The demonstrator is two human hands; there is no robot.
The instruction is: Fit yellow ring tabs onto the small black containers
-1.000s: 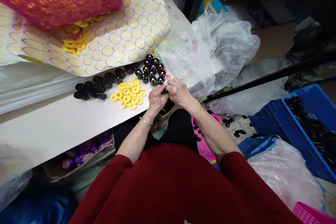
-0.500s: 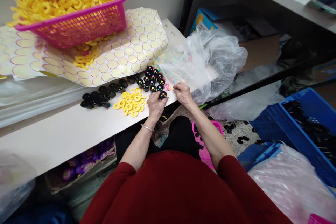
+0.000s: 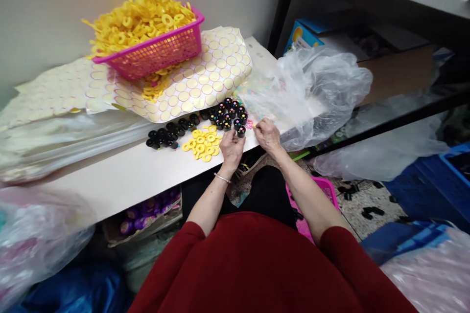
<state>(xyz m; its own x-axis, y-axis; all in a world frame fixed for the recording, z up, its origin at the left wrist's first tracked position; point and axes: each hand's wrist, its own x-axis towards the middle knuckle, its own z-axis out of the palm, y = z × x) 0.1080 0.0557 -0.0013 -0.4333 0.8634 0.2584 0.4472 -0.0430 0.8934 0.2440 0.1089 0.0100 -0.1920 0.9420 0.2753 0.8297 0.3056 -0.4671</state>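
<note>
My left hand is closed around a small black cup standing at the front of the bench, its open top showing coloured beads. To the right, my right hand is bent in a pinch beside a little heap of pink beads. Whatever its fingertips hold is too small to make out. Several more black cups with beads in them crowd behind my left hand. Yellow rings lie in a loose pile to its left, and further left are black cups lying on their sides.
A pink basket heaped with yellow ring pieces sits on sheets of round stickers. Clear plastic bags bulge at the bench's right end. Below are a pink basket, black pieces on the floor and a blue crate.
The camera view has swung left, so everything sits further right in the picture. My left hand stays on the same cup. My right fingertips have moved slightly at the beads.
</note>
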